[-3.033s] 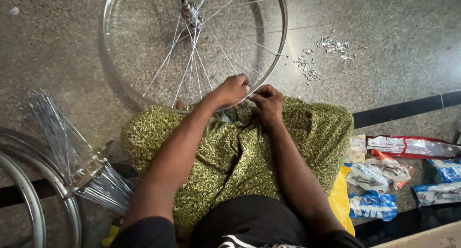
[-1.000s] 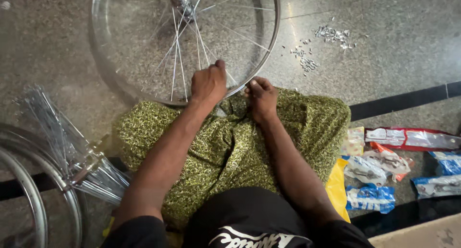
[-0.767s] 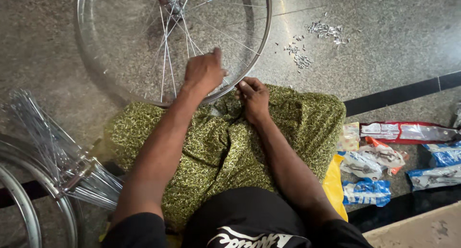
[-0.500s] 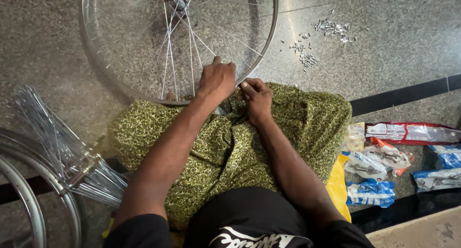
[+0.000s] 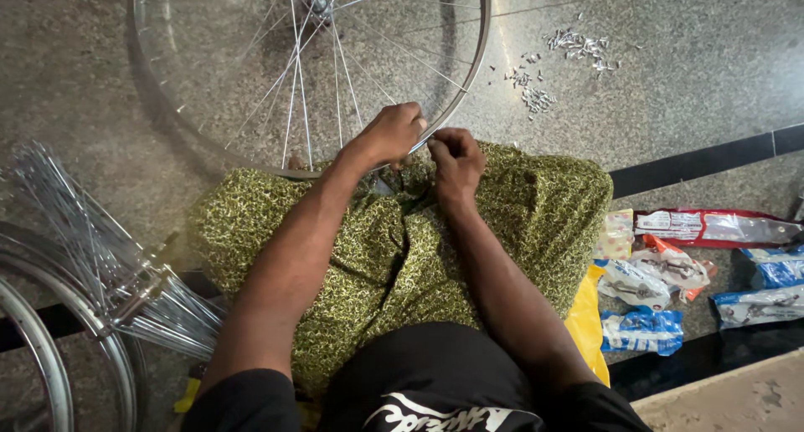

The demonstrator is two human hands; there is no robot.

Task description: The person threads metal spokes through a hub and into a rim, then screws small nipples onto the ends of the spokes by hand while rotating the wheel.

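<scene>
At your far left, two bare rims (image 5: 38, 348) curve off the frame's edge, and a bundle of loose spokes (image 5: 92, 256) fans out just beside your knee, so that side is crowded. Ahead, the wheel rim (image 5: 473, 72) lies flat on the speckled stone floor (image 5: 695, 97), its near edge touching your green patterned lap cloth (image 5: 394, 256); open floor shows through and beyond it. Your left hand (image 5: 389, 135) is closed around the rim's near edge where a spoke meets it. Your right hand (image 5: 456, 156), just beside it, is pinched shut on something too small to make out. Right of the wheel, small metal nipples (image 5: 561, 55) lie scattered, with bare floor around them. At your right hip, past a yellow sheet (image 5: 590, 327), flat plastic packets (image 5: 670, 273) cluster: one long and red, several blue-and-white, near a dark floor stripe (image 5: 712, 156).
</scene>
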